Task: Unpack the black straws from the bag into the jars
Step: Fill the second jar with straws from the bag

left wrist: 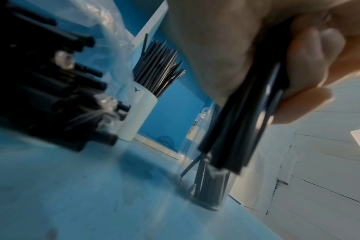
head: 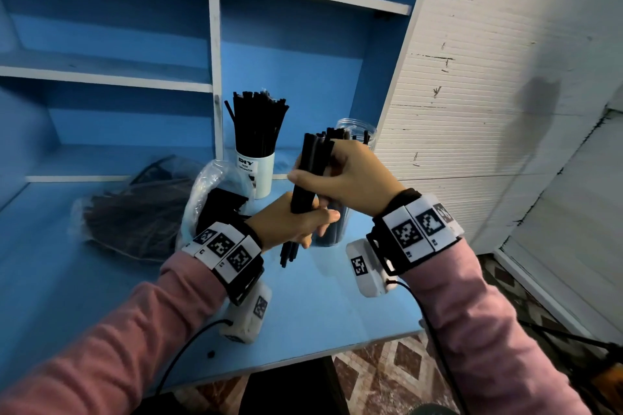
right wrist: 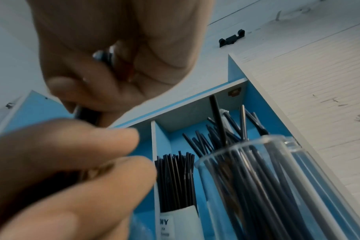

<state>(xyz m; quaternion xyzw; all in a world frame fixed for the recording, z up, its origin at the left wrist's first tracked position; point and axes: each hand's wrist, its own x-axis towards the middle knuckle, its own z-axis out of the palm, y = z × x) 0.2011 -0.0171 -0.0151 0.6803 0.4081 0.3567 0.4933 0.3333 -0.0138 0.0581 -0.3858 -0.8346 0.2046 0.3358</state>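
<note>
Both hands hold one upright bundle of black straws [head: 312,155] above the blue table. My left hand [head: 300,219] grips its lower part, and the straw ends stick out below the fist. My right hand [head: 337,175] grips it higher up, thumb across the front. In the left wrist view the fingers [left wrist: 298,81] wrap the bundle [left wrist: 236,129]. A clear jar [head: 357,131] with some straws stands just behind the hands. A white jar [head: 259,175] packed with straws stands to its left. An open plastic bag [head: 205,192] of straws lies left of the hands.
A second, darker bag [head: 135,212] lies flat on the blue table [head: 101,280] at the left. Blue shelving [head: 215,61] rises behind the jars. A white panelled wall [head: 488,77] closes the right side. The table's front edge [head: 337,350] is near my forearms.
</note>
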